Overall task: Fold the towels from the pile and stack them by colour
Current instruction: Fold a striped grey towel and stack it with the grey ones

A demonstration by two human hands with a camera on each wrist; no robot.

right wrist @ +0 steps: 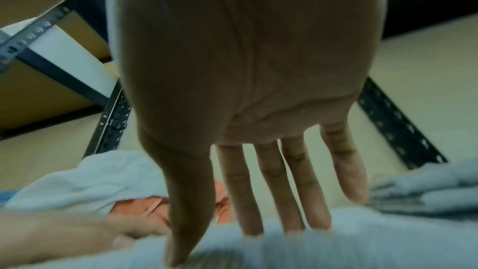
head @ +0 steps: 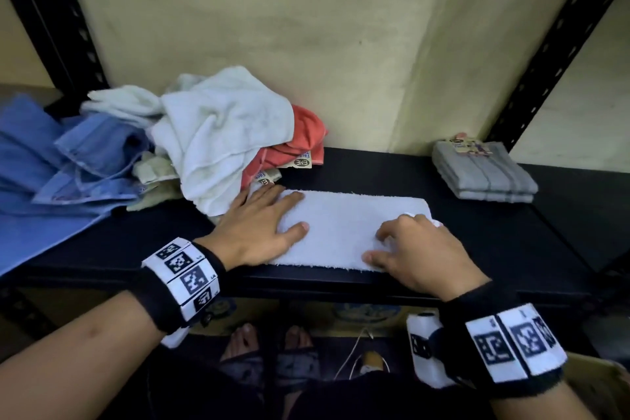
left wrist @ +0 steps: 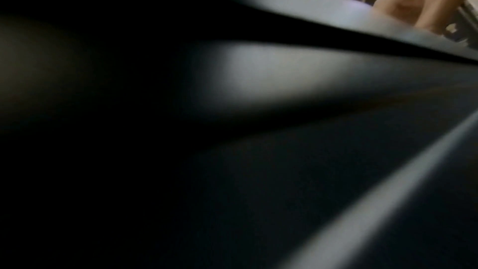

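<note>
While both hands press it flat, white towel (head: pixel 344 228) lies folded on black shelf (head: pixel 477 249): left hand (head: pixel 259 228) fingers straight, right hand (head: pixel 419 249) fingertips bent down, spread. Unfolded pile (head: pixel 211 143) behind-left, tags reading "ENE" (head: pixel 302 163); grey folded stack (head: pixel 484 172) far right.

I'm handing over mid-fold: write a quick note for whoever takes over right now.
Left hand: flat, pressing the left end of the white terry towel strip on the black shelf.
Right hand: fingers on its right end.
Done: folded grey striped towels stacked far right.
Left: finish this fold, start a white stack, then work through the unfolded pile of white, coral, cream and blue towels.
</note>
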